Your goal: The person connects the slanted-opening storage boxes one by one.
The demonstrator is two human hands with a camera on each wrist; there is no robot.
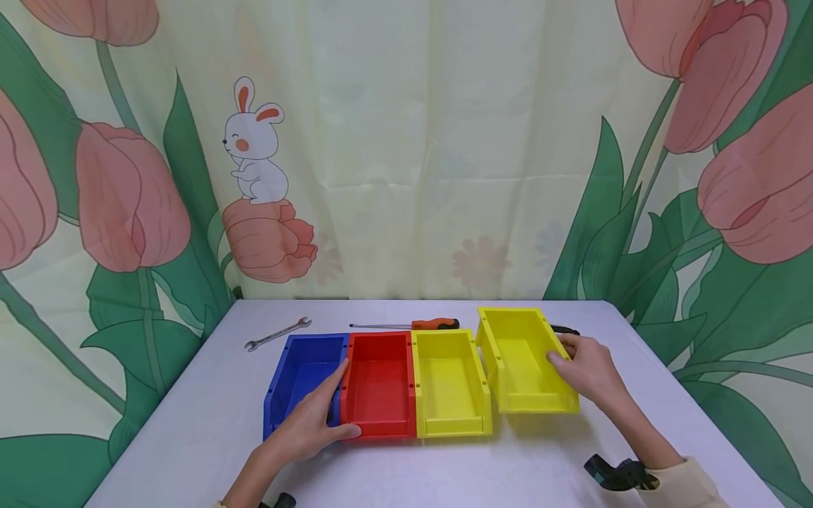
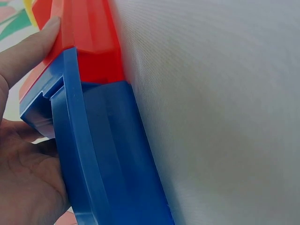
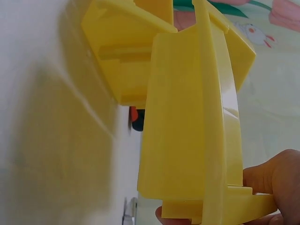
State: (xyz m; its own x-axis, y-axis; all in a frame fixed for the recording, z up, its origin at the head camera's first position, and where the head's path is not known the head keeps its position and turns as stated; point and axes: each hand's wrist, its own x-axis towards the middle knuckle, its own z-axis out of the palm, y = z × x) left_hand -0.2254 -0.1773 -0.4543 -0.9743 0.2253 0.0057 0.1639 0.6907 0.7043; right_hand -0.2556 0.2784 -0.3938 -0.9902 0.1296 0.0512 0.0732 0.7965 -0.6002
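Four open plastic bins stand on the white table (image 1: 209, 423): a blue bin (image 1: 301, 370), a red bin (image 1: 380, 384) and a yellow bin (image 1: 449, 384) pushed side by side, and a second yellow bin (image 1: 521, 360) set apart at an angle to their right. My left hand (image 1: 311, 420) rests on the front of the blue bin (image 2: 112, 154), with a straight finger (image 2: 28, 51) against the red bin (image 2: 93, 42). My right hand (image 1: 587, 367) grips the right wall of the angled yellow bin (image 3: 187, 117), fingers over its rim.
A silver wrench (image 1: 277, 334) lies behind the blue bin. A screwdriver (image 1: 406, 325) with an orange handle lies behind the red and yellow bins. A dark object (image 1: 565, 329) shows behind the angled bin. A tulip-print curtain hangs at the table's far edge.
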